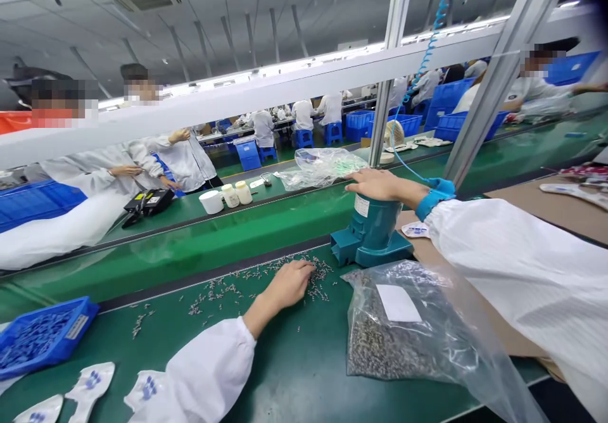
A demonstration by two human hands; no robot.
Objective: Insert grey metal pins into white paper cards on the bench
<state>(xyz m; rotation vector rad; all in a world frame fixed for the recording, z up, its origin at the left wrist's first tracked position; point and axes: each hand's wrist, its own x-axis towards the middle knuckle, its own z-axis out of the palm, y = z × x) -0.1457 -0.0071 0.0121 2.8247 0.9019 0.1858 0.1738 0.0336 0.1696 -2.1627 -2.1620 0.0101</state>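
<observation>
My left hand (pixel 289 282) is low over small grey metal screws (pixel 319 278) scattered on the green work surface. Its fingers are bent and pressed together, with the tips among the screws; what they pinch, if anything, is hidden. My right hand (pixel 380 184) lies palm down on top of a teal machine (pixel 375 227) with a round upright body and a square spout, fingers stretched out. A blue band (pixel 436 196) circles that wrist. In front of the machine, a clear plastic bag (pixel 389 340) bulges with many more small metal pieces and has a white label.
At left stands a blue tray (pixel 78 331) of small blue parts, near white shaped pieces (pixel 90 385). Beyond a green ledge are white bottles (pixel 230 195), a crumpled plastic bag (pixel 323 164) and co-workers. A metal post (pixel 389 75) and coiled blue hose (pixel 434 30) rise behind the machine.
</observation>
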